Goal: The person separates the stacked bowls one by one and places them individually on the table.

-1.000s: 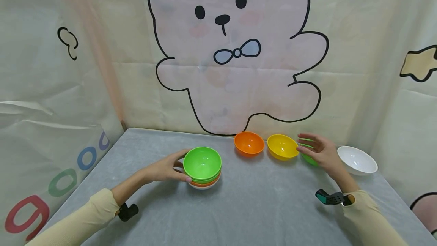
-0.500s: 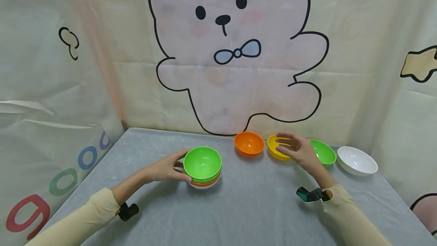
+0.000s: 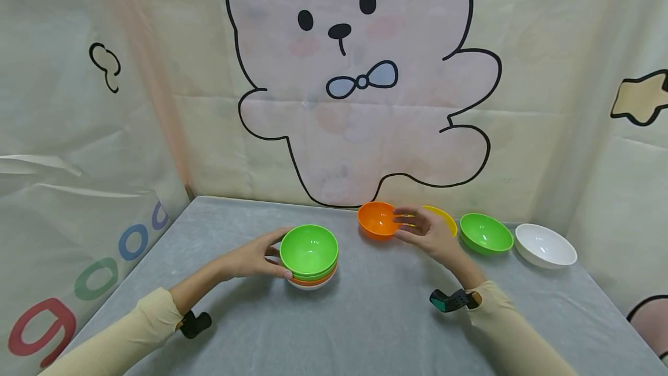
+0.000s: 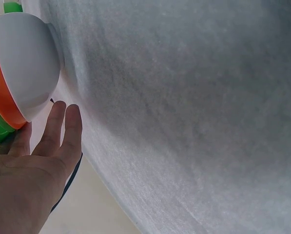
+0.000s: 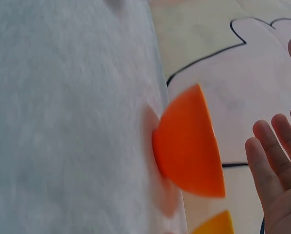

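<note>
My left hand holds a stack of bowls by its left side, thumb at the front and fingers round the back. A green bowl tops the stack, with green and orange rims under it and a white bowl at the bottom. My right hand, fingers extended and holding nothing, hovers between two single bowls. Its fingertips overlap the right rim of the orange bowl in the head view; the right wrist view shows them apart from it. Behind the hand, the yellow bowl is partly hidden.
To the right, a green bowl and a wider white bowl continue the row along the back edge. Grey cloth covers the table. A printed curtain hangs right behind it.
My right hand has moved left along the row, from the green bowl past the yellow one to the orange bowl. The left hand and the stack have stayed in place.
</note>
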